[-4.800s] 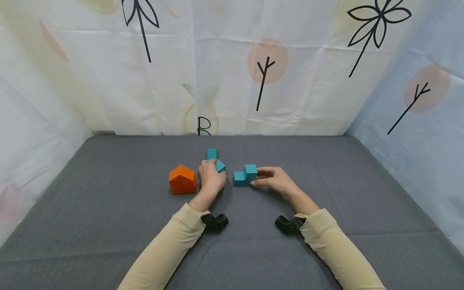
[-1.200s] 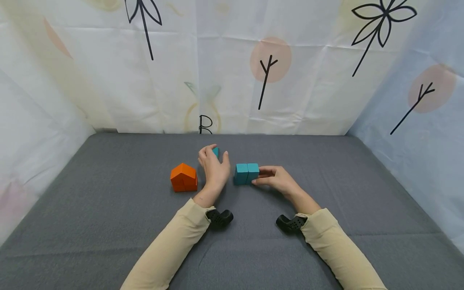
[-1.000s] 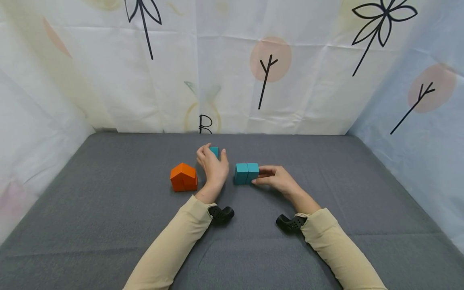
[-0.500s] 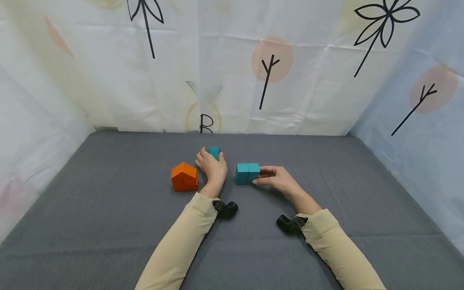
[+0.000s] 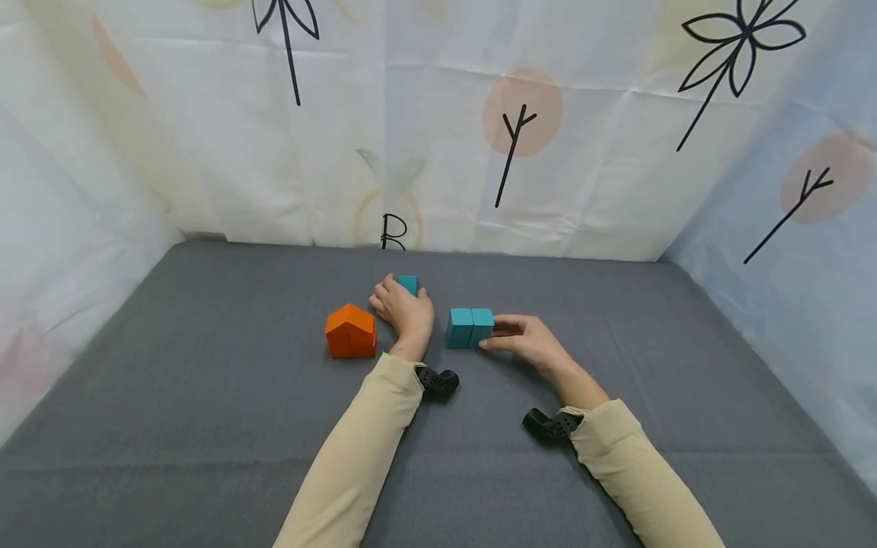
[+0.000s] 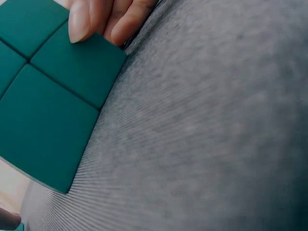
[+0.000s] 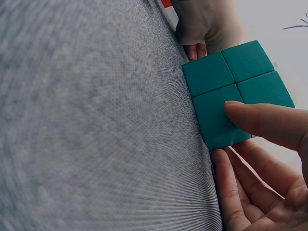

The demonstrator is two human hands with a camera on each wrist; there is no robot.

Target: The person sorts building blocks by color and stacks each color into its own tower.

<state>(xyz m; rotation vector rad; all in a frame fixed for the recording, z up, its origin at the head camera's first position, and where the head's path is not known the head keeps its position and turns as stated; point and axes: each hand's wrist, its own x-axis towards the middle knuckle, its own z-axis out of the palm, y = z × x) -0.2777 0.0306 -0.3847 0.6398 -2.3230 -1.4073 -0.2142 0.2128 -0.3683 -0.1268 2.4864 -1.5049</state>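
Note:
In the head view, a teal block group (image 5: 469, 329) stands on the grey cloth with two cube tops level. My right hand (image 5: 527, 341) holds it from the right. The right wrist view shows its square face (image 7: 216, 115) split by seams, with the thumb (image 7: 262, 120) pressed on that face and the other fingers around the lower side. Farther back, my left hand (image 5: 406, 310) has fingers and thumb on either side of another teal block (image 5: 408, 283), mostly hidden by the hand. At the left wrist view's lower left, a fingertip (image 6: 8, 220) sits by a teal edge.
An orange house-shaped block (image 5: 350, 332) stands on the grey cloth (image 5: 205, 396), left of my left hand. Behind the cloth rises a white printed curtain (image 5: 438, 114), which also closes in both sides.
The teal group by my right hand went from stepped to level-topped after my left hand carried a piece there. My left hand then moved back to the rear teal block; my right hand stayed.

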